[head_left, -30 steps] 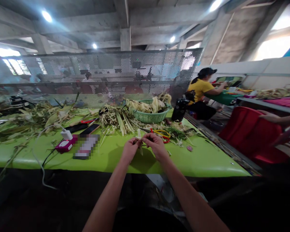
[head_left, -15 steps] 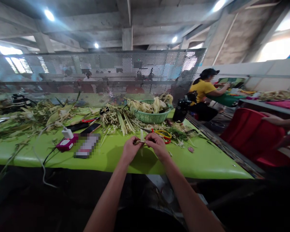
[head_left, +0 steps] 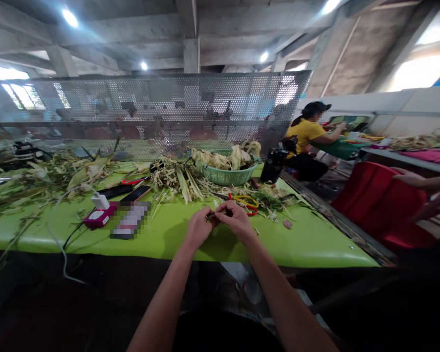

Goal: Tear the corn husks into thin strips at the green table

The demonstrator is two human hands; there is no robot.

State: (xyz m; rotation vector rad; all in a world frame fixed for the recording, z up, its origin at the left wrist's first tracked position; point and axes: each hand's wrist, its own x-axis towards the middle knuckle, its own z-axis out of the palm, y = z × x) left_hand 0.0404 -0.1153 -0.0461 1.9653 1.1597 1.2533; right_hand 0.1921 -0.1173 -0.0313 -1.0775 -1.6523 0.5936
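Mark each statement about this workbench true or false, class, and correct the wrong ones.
1. The left hand and right hand come together at a pale strip. True.
2. The green basket is left of the pink power block. False: it is to the right.
3. A white plug sits on the pink power block. True.
4. The chair at the right is blue. False: it is red.
5. The table has a green surface. True.

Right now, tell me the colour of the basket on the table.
Light green; the basket shows best in the head view.
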